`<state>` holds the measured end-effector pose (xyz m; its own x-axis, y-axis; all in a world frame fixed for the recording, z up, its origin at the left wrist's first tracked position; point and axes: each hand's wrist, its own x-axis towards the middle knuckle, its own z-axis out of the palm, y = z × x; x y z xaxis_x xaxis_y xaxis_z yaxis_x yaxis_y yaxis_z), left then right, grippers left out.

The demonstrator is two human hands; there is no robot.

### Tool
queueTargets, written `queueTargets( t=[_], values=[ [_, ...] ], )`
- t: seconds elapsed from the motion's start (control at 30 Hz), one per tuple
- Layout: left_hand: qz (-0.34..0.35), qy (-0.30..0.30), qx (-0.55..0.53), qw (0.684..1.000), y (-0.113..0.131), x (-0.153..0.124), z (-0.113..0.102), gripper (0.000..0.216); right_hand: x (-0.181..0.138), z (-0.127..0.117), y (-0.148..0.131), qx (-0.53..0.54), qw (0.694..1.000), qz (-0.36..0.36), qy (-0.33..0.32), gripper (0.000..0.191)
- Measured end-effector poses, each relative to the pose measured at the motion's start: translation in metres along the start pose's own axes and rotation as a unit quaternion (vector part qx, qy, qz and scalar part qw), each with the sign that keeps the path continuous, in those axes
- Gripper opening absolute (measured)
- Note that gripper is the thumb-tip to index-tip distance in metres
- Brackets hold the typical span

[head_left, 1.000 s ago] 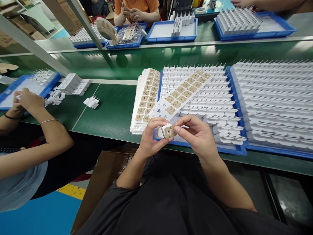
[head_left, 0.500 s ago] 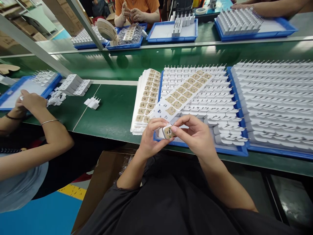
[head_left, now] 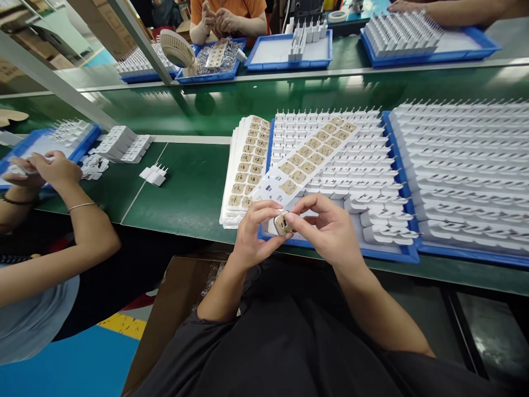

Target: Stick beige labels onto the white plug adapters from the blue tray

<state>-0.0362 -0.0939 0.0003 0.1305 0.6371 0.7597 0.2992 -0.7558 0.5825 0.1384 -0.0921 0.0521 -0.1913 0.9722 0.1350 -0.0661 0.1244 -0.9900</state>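
My left hand (head_left: pixel 258 234) holds a small white charger (head_left: pixel 278 225) between fingers and thumb, its end face turned up. On that face lies a tan sticker (head_left: pixel 283 223) with a dark port slot showing in it. My right hand (head_left: pixel 328 229) is closed, thumb and forefinger pinching the sticker's right edge against the charger. Just beyond my fingers, a sheet of tan stickers (head_left: pixel 316 157) rests slantwise over a blue tray (head_left: pixel 386 255) of white chargers with prongs up. The sheet's near end is bare of stickers. A stack of similar sheets (head_left: pixel 244 165) lies left of the tray.
Another full tray of chargers (head_left: pixel 463 182) adjoins on the right. One loose pronged charger piece (head_left: pixel 155 175) lies left on the green bench (head_left: pixel 185 190). A co-worker's hands (head_left: pixel 53 168) work at the far left; others sit opposite. An open carton (head_left: pixel 182 286) stands below the bench edge.
The charger has tilted slightly in my fingers, and my right thumb has shifted a little left over the sticker. The left co-worker's hands have spread and now show a white piece.
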Motion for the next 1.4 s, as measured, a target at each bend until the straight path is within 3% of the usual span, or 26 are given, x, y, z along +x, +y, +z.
queueTargets(
  t=[0.3,0.47,0.6,0.7,0.97,1.2,1.4],
  values=[
    [0.001,-0.005,0.000,1.000,-0.001,-0.002,-0.002,0.049,0.000,0.002,0.000,-0.096,0.994,-0.060,0.011,0.014],
    [-0.050,0.008,-0.079,0.996,-0.003,-0.008,0.002,0.051,0.002,0.000,0.003,-0.174,0.977,-0.114,0.035,0.016],
    [-0.084,0.034,-0.144,0.985,-0.005,-0.013,0.008,0.049,0.003,-0.003,0.012,-0.054,0.997,-0.017,-0.055,0.025],
    [-0.080,0.050,-0.173,0.980,-0.009,-0.016,0.013,0.044,0.001,-0.001,0.018,0.021,0.994,0.034,-0.098,0.036],
    [-0.011,0.035,-0.077,0.996,-0.014,-0.021,0.018,0.051,-0.003,0.019,0.022,0.039,0.999,0.024,0.003,0.037],
    [-0.024,0.103,-0.107,0.989,-0.007,-0.016,0.023,0.051,-0.002,0.009,0.026,0.160,0.981,0.081,-0.081,0.032],
    [-0.037,0.115,-0.119,0.985,-0.011,-0.021,0.028,0.049,-0.008,0.007,0.032,0.091,0.994,0.025,-0.062,0.039]
  ],
)
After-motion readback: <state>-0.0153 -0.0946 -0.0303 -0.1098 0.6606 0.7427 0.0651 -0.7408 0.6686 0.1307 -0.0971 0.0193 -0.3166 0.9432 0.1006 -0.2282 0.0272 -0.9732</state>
